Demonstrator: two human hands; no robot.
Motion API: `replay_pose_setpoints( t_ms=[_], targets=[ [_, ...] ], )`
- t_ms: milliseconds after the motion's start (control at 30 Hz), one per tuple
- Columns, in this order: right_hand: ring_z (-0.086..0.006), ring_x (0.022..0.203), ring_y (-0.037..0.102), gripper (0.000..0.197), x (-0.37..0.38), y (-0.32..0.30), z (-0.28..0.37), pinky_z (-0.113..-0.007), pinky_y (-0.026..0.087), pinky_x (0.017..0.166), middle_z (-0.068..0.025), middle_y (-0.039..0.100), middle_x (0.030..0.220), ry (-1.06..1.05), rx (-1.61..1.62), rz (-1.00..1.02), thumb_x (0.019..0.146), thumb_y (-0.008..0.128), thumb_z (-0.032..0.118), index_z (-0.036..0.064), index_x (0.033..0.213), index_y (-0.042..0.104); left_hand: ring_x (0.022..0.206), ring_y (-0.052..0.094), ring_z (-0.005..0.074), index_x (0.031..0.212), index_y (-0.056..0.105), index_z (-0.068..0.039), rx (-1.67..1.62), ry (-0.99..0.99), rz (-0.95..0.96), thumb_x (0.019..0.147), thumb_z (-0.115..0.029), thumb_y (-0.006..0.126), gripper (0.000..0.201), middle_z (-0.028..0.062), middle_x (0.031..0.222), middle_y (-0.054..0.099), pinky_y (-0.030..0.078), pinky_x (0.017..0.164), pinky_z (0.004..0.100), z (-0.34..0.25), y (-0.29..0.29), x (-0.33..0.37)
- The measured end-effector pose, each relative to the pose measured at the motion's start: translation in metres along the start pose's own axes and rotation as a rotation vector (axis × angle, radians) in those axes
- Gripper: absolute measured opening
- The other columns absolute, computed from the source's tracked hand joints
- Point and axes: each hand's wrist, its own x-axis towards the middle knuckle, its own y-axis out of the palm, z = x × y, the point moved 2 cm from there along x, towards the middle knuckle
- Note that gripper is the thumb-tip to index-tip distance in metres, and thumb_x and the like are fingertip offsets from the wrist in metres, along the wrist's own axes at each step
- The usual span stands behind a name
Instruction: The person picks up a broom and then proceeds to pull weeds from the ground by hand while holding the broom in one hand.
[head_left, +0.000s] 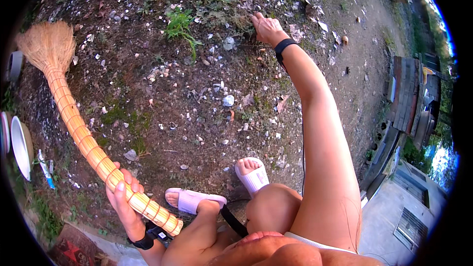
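Note:
My left hand [126,194] is wrapped around the lower handle of a straw broom [81,130]. The broom's handle is bound with rings of cord, and its flared bristles fan out at the far left. Stretched far forward, my right hand [268,28] is down at the ground with its fingers curled in. Beside those fingers grows a patch of low, dull green weeds [240,22]. Whatever the fingertips pinch is hidden by the hand. A brighter green leafy weed [178,23] stands to the left of it.
Bare soil strewn with pale stones, shell bits and dry leaves lies around my feet in pink slippers [194,201]. At the left are a white basin [20,148] and a blue-tipped piece of litter [47,170]. Stacked boards [405,93] and a grey building [404,207] stand right.

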Motion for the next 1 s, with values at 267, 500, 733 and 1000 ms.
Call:
replay_pose_setpoints(
  t_ms=[267, 500, 733, 1000],
  targets=[
    [-0.0269, 0.101, 0.064, 0.026, 0.014, 0.027, -0.017, -0.038, 0.051, 0.083, -0.0143, 0.067, 0.104, 0.309, 0.036, 0.066, 0.084, 0.057, 0.017, 0.0055, 0.107, 0.057, 0.067, 0.047, 0.0114, 0.129, 0.035, -0.002, -0.002, 0.009, 0.003, 0.086, -0.02, 0.056, 0.051, 0.0054, 0.086, 0.045, 0.044, 0.057, 0.0255, 0.001, 0.002, 0.0],
    [-0.0331, 0.093, 0.065, 0.025, 0.001, 0.02, -0.024, -0.04, 0.052, 0.081, -0.0171, 0.067, 0.096, 0.165, 0.119, 0.064, 0.084, 0.046, 0.018, 0.006, 0.092, 0.066, 0.068, 0.047, 0.0112, 0.129, 0.035, -0.002, -0.008, 0.006, 0.012, 0.086, -0.02, 0.056, 0.051, 0.0051, 0.086, 0.045, 0.044, 0.057, 0.0254, 0.0, 0.001, 0.0],
    [-0.0367, 0.092, 0.064, 0.033, -0.013, 0.01, -0.056, -0.043, 0.051, 0.083, -0.0232, 0.065, 0.1, 0.239, 0.405, 0.066, 0.076, 0.056, 0.026, 0.0037, 0.098, 0.066, 0.068, 0.046, 0.0109, 0.129, 0.035, -0.003, -0.021, 0.003, 0.023, 0.086, -0.02, 0.055, 0.05, 0.0049, 0.086, 0.045, 0.042, 0.057, 0.0246, 0.0, 0.001, 0.001],
    [-0.0377, 0.102, 0.061, 0.061, -0.035, -0.026, -0.099, -0.046, 0.052, 0.082, -0.021, 0.049, 0.123, 0.528, 0.06, -0.07, 0.077, 0.071, 0.029, 0.007, 0.126, 0.044, 0.069, 0.046, 0.0112, 0.129, 0.035, -0.003, -0.008, -0.004, 0.023, 0.086, -0.019, 0.055, 0.05, 0.0049, 0.087, 0.045, 0.043, 0.058, 0.025, 0.002, 0.004, 0.0]
  ],
)
